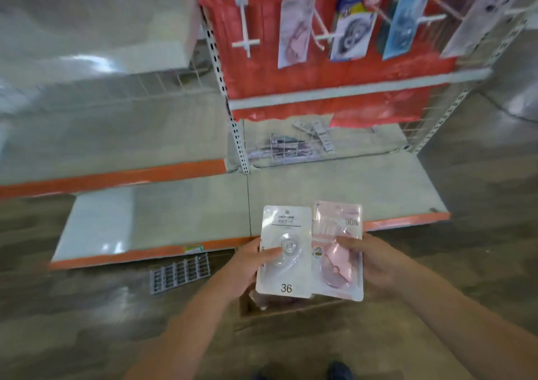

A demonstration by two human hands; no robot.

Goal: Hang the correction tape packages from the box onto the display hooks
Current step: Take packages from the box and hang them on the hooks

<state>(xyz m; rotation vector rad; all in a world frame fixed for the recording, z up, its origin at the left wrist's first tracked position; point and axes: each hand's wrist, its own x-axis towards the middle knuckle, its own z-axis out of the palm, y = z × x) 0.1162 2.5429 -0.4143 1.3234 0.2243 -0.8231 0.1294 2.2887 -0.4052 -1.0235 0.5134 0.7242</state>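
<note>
With my left hand (pixel 247 266) pinching the white package (pixel 283 251) and my right hand (pixel 375 263) gripping the pink package (pixel 339 251) at lower centre over the box (pixel 279 311), I should lift one at a time, aligning its hang hole with a free hook (pixel 247 34) at upper centre.

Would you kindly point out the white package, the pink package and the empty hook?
white package (pixel 283 274): head view, lower card above the printed 36.
pink package (pixel 339 225): head view, upper card.
empty hook (pixel 246 34): head view, white shaft near its crossbar.
</note>
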